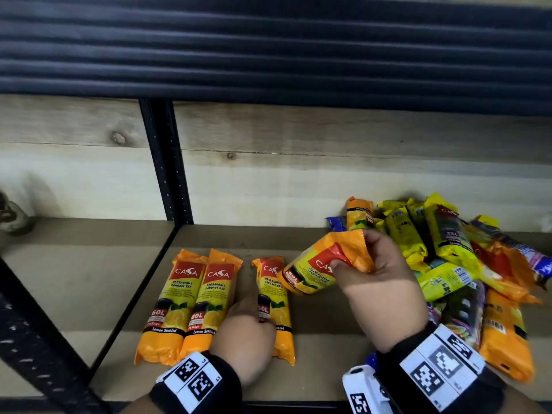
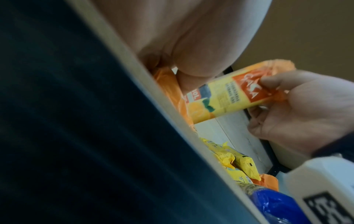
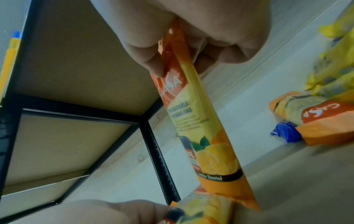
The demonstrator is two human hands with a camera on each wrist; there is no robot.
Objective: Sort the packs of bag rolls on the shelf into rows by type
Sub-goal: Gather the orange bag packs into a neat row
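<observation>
Hanging from the right hand (image 1: 379, 273), the orange-and-yellow plastic pack of 60L lemon-scented garbage bags (image 1: 316, 270) is pinched by its crimped top end between thumb and fingers; its long axis slants down and to the left, and its lower end hovers just right of the third orange pack (image 1: 276, 306) lying in the row. That row of three matching packs lies on the tan wooden shelf (image 1: 322, 369), long axes running near to far, the two left orange packs (image 1: 191, 303) touching and the third set slightly apart. The left hand (image 1: 246, 330) rests on that third pack, its fingers hidden, so whether its grip is clenched or relaxed cannot be told. The free slot lies to the right of the third pack, nearer the right hand. At far right a jumbled heap of yellow, orange and blue packs (image 1: 466, 264) waits unsorted; the shelf holds no bins.
</observation>
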